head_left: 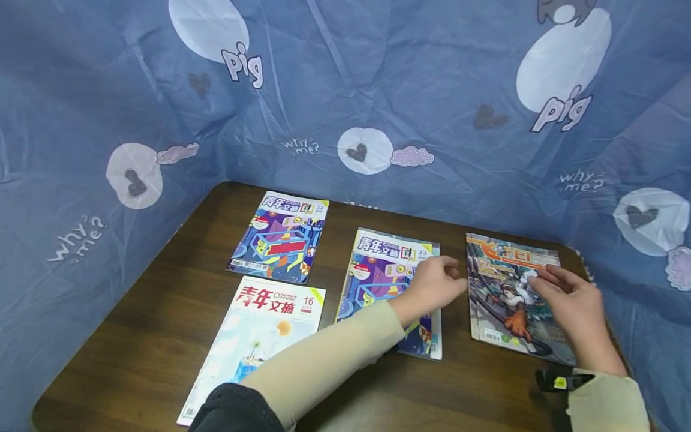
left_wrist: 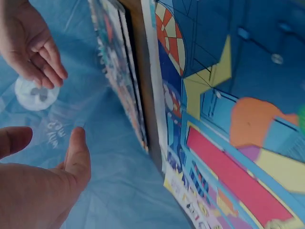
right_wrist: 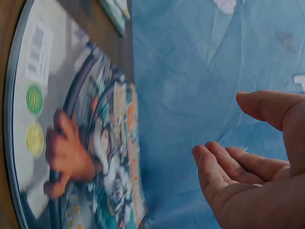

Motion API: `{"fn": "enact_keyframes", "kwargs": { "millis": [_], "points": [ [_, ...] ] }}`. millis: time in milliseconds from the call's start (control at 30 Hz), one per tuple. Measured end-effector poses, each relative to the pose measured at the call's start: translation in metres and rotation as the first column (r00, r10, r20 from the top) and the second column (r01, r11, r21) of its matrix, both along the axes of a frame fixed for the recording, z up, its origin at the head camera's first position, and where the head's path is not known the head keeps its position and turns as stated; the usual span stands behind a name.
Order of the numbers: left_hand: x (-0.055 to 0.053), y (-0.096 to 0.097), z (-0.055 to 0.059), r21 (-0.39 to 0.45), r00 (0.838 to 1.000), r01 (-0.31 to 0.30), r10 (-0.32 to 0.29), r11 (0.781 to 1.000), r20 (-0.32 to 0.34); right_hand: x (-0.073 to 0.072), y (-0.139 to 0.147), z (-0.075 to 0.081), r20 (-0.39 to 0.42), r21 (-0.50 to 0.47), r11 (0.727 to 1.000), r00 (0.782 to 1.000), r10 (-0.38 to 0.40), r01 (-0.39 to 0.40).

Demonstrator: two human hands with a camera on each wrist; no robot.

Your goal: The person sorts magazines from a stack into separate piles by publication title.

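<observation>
My left hand [head_left: 434,283] hovers at the right edge of a purple-covered magazine [head_left: 372,279] in the middle of the table, fingers loosely bent and holding nothing. Other pages or issues show beneath that magazine, so it appears to lie on a stack. Over the right side of a comic magazine [head_left: 499,300] is my right hand [head_left: 574,303], its thumb and fingers apart in the right wrist view with nothing between them. The comic magazine also seems to have another under it. In the left wrist view, both hands are empty above the magazines.
Another purple-covered magazine [head_left: 281,240] lies at the back left. In front of it is a white magazine [head_left: 270,330] with red lettering, partly hidden by my left sleeve. The brown wooden table [head_left: 135,336] is bordered by a blue printed cloth [head_left: 302,102].
</observation>
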State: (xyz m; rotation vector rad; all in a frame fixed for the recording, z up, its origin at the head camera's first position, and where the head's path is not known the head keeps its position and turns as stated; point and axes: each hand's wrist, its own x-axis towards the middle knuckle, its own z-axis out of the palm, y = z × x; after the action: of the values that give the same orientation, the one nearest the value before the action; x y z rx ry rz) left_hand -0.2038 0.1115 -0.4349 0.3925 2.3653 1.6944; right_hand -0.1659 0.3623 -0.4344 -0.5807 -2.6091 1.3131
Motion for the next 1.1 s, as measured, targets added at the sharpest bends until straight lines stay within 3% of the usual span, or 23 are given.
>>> {"fn": "enact_keyframes", "kwargs": {
  "millis": [133,300,500,767,1100],
  "points": [
    [0.007,-0.018,0.005,0.073,0.999,-0.012,0.01,0.997,0.036,0.006,-0.015,0.003,-0.053,-0.033,0.998,0.997,0.053,-0.054],
    [0.012,-0.04,0.005,0.125,1.0,-0.02,0.017,0.992,0.019,0.013,-0.031,0.004,-0.126,-0.1,0.984,0.983,0.134,-0.147],
    [0.015,-0.071,0.003,0.137,0.998,-0.058,0.059,0.989,-0.006,0.019,-0.051,0.004,-0.128,-0.165,0.966,0.975,0.18,-0.2],
    [0.021,-0.114,-0.003,0.125,0.994,-0.107,0.111,0.986,-0.026,0.025,-0.07,0.005,-0.098,-0.129,0.964,0.971,0.219,-0.231],
    [0.024,-0.151,-0.012,0.106,0.976,-0.187,0.197,0.977,-0.095,0.03,-0.092,-0.002,-0.142,-0.141,0.939,0.945,0.295,-0.314]
  ]
}}
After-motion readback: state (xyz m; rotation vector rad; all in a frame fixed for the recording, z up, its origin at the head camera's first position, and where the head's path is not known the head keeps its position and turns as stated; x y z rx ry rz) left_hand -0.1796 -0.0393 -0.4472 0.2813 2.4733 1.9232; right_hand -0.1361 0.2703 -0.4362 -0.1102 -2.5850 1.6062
